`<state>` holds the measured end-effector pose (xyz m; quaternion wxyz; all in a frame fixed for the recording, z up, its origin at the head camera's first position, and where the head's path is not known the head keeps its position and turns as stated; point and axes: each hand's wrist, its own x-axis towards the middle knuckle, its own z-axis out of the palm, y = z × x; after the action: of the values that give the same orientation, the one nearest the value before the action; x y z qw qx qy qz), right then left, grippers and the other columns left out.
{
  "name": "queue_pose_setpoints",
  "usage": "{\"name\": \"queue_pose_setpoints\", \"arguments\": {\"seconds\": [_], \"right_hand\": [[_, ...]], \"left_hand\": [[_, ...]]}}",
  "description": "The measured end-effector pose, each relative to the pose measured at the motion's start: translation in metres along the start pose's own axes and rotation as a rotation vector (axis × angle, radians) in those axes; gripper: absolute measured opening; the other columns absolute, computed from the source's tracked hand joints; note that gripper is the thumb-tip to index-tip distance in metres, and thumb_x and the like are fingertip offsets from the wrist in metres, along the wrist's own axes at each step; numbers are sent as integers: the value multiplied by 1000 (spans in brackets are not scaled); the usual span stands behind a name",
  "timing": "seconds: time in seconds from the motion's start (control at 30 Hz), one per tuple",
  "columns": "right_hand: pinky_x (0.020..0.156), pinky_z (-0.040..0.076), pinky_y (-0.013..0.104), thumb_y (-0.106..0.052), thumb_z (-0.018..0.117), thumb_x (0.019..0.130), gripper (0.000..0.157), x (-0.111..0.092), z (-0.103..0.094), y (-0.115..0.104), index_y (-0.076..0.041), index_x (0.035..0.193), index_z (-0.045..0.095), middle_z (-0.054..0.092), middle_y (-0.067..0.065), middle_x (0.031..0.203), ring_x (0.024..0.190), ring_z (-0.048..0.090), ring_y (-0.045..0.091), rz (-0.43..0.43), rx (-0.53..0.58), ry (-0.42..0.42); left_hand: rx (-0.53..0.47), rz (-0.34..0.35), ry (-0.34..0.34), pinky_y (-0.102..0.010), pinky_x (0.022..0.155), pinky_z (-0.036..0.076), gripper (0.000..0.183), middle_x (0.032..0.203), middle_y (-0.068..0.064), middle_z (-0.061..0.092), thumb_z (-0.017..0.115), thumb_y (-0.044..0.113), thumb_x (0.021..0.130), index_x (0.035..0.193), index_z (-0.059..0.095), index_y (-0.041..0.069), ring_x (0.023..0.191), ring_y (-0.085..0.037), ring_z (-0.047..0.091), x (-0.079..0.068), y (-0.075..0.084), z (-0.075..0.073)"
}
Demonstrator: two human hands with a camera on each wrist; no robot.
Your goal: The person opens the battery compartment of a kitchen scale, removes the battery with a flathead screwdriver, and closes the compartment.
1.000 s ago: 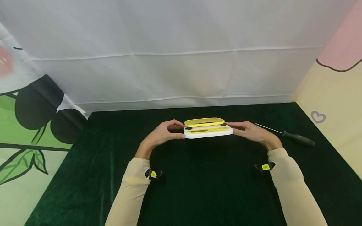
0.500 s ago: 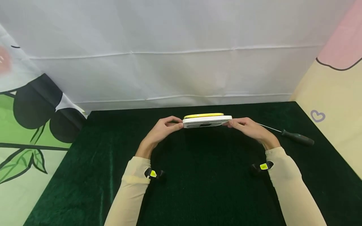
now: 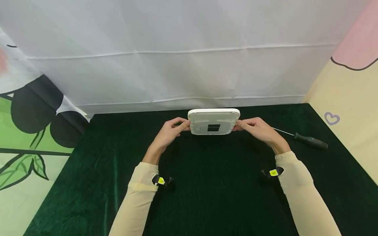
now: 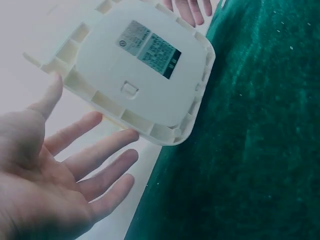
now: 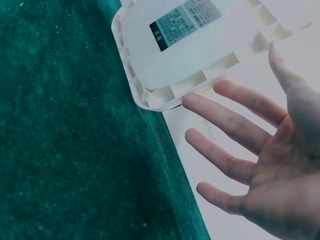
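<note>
A flat white plastic device [image 3: 206, 122] with rounded corners is held up between both hands over the far part of the table, its underside tipped toward the head camera. Its ribbed rim and a printed label [image 4: 149, 49] show in the left wrist view. The yellow oval part on its other face is hidden in the head view. My left hand [image 3: 169, 132] pinches the left edge between thumb and fingers. At the right edge, my right hand [image 3: 255, 129] pinches it likewise. The right wrist view shows the right fingers [image 5: 225, 120] at the rim.
A screwdriver [image 3: 310, 141] with a dark handle lies on the right, its shaft pointing toward my right hand. Dark green cloth [image 3: 206, 196] covers the table. A white curtain [image 3: 189, 72] hangs behind the far edge, and printed cloths stand at both sides.
Both hands have tilted the white device, its near edge rising and turning over, so the yellow part has gone out of sight and the labelled underside has come into view.
</note>
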<state>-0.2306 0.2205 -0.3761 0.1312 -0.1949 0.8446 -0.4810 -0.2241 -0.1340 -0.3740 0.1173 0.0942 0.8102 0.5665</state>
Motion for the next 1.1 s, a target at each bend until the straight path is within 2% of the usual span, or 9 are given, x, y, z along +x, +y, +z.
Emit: {"name": "queue_pose_setpoints", "arguments": {"seconds": [0.27,0.5,0.77,0.93,1.1], "right_hand": [[108,36,58,-24,57,100,30,6,7,10,-7,124,65,68,15,118,116,58,30,-58,-2,73],[100,45,53,-21,62,97,27,11,16,10,-7,121,64,66,14,120,111,61,29,-86,-25,132],[102,43,55,-21,59,99,27,13,20,10,-7,123,61,63,14,124,116,59,31,-79,-1,139],[103,41,57,-20,56,100,27,11,20,7,-7,123,59,64,16,123,116,58,33,-77,-36,157],[102,41,58,-18,56,101,26,8,21,0,-5,122,60,66,18,116,111,59,34,-56,-52,179]], "left_hand": [[66,80,117,-50,97,47,23,114,-12,69,61,29,98,116,65,16,105,-26,67,5,-6,11],[190,90,222,-38,78,45,19,105,-10,73,64,23,96,114,65,20,93,-24,65,7,-10,19],[230,100,282,-35,71,44,17,100,-6,74,63,24,96,113,65,23,89,-22,65,7,-10,23],[254,120,316,-33,66,43,15,94,-8,75,63,25,96,111,65,22,87,-22,67,6,-6,26],[259,85,327,-32,62,42,16,92,-11,74,63,27,97,112,65,21,87,-27,69,4,0,29]]}}
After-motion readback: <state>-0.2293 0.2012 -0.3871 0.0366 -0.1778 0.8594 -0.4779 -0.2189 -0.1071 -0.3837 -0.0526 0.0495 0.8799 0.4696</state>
